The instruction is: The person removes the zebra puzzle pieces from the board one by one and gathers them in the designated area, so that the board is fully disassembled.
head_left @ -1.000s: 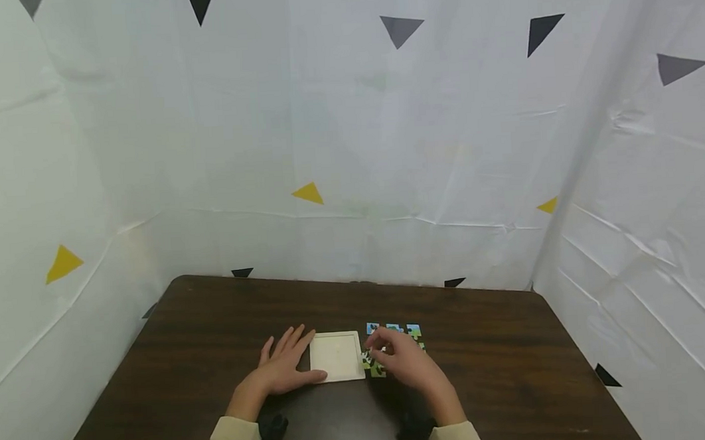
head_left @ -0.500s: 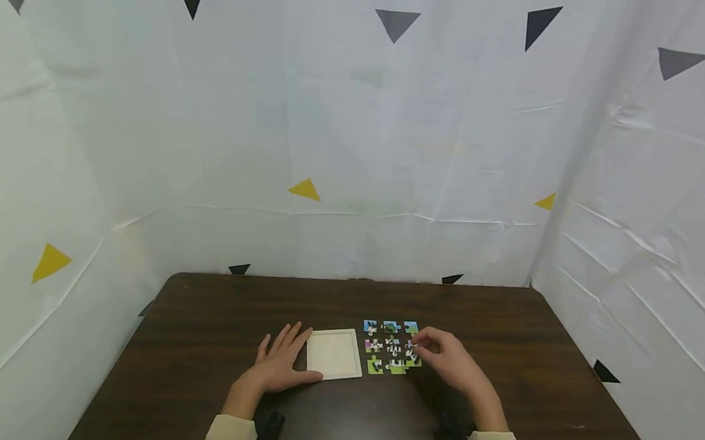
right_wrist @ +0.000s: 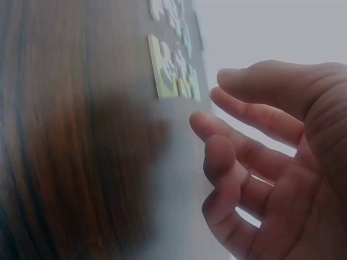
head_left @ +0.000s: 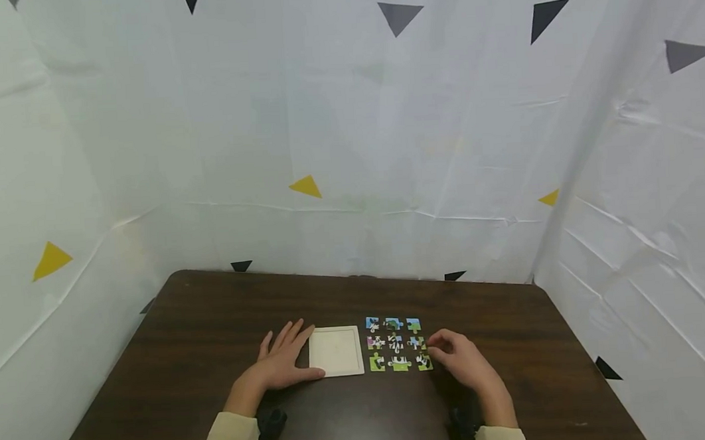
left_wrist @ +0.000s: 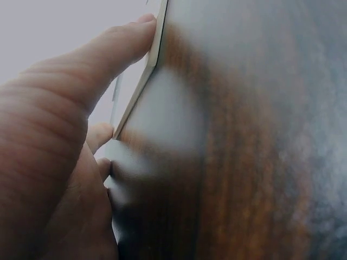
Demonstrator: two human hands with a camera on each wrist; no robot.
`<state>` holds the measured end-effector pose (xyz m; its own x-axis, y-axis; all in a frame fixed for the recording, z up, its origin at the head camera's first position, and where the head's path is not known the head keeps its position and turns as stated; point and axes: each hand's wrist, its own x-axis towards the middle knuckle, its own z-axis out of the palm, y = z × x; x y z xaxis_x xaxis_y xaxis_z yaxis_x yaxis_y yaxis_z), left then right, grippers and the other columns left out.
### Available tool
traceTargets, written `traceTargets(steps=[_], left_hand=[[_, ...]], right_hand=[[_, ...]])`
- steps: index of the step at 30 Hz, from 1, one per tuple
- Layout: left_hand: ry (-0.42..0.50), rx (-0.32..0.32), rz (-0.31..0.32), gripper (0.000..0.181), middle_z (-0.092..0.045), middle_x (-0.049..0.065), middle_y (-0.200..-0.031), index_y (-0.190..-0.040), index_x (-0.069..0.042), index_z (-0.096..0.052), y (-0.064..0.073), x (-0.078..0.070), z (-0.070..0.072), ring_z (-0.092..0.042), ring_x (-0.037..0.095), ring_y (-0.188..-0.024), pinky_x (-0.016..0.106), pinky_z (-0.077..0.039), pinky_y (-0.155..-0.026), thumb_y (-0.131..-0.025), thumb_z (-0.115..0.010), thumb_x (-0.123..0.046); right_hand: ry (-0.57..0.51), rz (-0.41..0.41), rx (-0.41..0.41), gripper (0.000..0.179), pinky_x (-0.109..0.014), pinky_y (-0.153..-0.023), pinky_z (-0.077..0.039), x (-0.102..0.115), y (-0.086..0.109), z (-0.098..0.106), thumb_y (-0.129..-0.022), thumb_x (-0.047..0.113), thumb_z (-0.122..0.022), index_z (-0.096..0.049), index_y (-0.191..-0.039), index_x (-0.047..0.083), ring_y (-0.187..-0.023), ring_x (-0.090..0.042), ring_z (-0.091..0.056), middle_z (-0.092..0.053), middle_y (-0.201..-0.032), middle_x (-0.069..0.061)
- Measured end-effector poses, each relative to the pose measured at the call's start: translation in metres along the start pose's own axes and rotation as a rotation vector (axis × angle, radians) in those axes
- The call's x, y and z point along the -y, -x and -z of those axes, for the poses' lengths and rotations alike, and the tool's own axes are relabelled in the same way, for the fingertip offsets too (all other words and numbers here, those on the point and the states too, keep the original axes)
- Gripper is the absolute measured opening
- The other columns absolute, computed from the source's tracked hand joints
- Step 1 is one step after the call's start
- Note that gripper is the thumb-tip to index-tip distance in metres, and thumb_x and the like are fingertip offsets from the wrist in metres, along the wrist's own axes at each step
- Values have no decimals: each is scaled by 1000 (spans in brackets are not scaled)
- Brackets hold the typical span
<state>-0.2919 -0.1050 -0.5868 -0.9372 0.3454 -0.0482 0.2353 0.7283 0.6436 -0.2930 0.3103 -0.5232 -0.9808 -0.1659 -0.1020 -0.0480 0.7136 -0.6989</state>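
A pale square puzzle tray [head_left: 337,352] lies on the dark wooden table with nothing inside its raised rim. My left hand [head_left: 282,364] is spread along the tray's left side. Its thumb [left_wrist: 127,46] touches the near edge and a fingertip meets the far left corner. To the right of the tray, several jigsaw pieces [head_left: 397,344] lie apart in rows, printed in blue, green, white and black. Just beyond their right column is my right hand [head_left: 467,360], its fingers loosely bent. The right wrist view shows nothing between thumb and fingers, near the lower right piece [right_wrist: 162,70].
The brown table [head_left: 243,305] has rounded far corners. White cloth [head_left: 347,114] with black, grey and yellow triangles hangs behind it and on both sides. Dark wrist straps or cameras [head_left: 272,425] sit under the forearms.
My right hand has moved right, off the jigsaw pieces, uncovering them. The lower right piece now lies apart from its neighbours. My left hand stays at the tray.
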Motion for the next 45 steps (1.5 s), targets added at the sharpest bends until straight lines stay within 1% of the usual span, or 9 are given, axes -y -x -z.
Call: traceTargets(steps=[2,4,8,11,17,23,30,38,45], left_hand=[[5,0,-6,114,-16,15,-182,-172,-20,-30,1,-1,0,-8,44,-168,75,6,-126,-85,-72,-80],[16,0,-10,113,-16,15,-181,-171,-19,-30,1,-2,0,-9,45,-167,77,5,-126,-85,-74,-79],[10,0,-13,112,-16,15,-181,-172,-20,-30,2,-3,0,-8,45,-167,77,5,-125,-85,-73,-78],[5,5,-8,111,-16,15,-181,-172,-20,-30,3,-5,2,-8,44,-167,76,6,-126,-86,-73,-77],[18,14,1,111,-17,16,-181,-171,-17,-31,7,-12,7,-8,44,-168,76,7,-126,-86,-77,-72],[4,6,-2,113,-16,15,-181,-172,-21,-30,2,-3,0,-8,44,-167,76,5,-126,-85,-73,-79],[-25,32,1,115,-10,11,-183,-174,-25,-22,-2,3,-2,-2,40,-170,72,10,-128,-86,-67,-84],[-42,41,39,105,-10,8,-183,-174,-24,-22,-1,5,-3,-2,37,-170,70,8,-129,-93,-70,-69],[-36,24,39,99,-12,9,-183,-173,-22,-25,-2,7,-3,-4,37,-170,70,8,-129,-96,-70,-64]], right_hand=[[8,-22,-2,16,-42,-79,-57,-3,3,2,-104,16,-71,-73,-118,8,-92,-18,-66,-73,-106,-4],[-1,-22,36,20,-40,-73,-54,-6,4,3,-102,16,-74,-72,-120,7,-84,-19,-63,-71,-98,-5],[-35,14,148,30,-34,-62,-44,-12,6,3,-98,14,-78,-68,-124,2,-69,-20,-52,-62,-82,-7],[-41,47,183,32,-32,-60,-41,-15,6,2,-97,13,-79,-66,-123,1,-66,-19,-49,-58,-80,-6],[-33,55,176,31,-33,-59,-41,-13,7,0,-96,12,-80,-66,-121,0,-66,-20,-48,-56,-79,-6],[-21,47,163,30,-33,-59,-41,-9,9,0,-95,12,-81,-66,-119,0,-67,-20,-48,-56,-80,-6],[-23,51,164,31,-32,-59,-40,-9,10,1,-95,11,-81,-66,-120,0,-67,-19,-48,-57,-80,-6],[-40,71,199,32,-31,-59,-41,-8,10,1,-97,12,-79,-65,-121,-2,-65,-16,-48,-58,-80,-7],[-57,21,165,26,-35,-62,-48,-8,9,1,-104,19,-72,-66,-122,1,-70,-20,-55,-63,-85,-9]])
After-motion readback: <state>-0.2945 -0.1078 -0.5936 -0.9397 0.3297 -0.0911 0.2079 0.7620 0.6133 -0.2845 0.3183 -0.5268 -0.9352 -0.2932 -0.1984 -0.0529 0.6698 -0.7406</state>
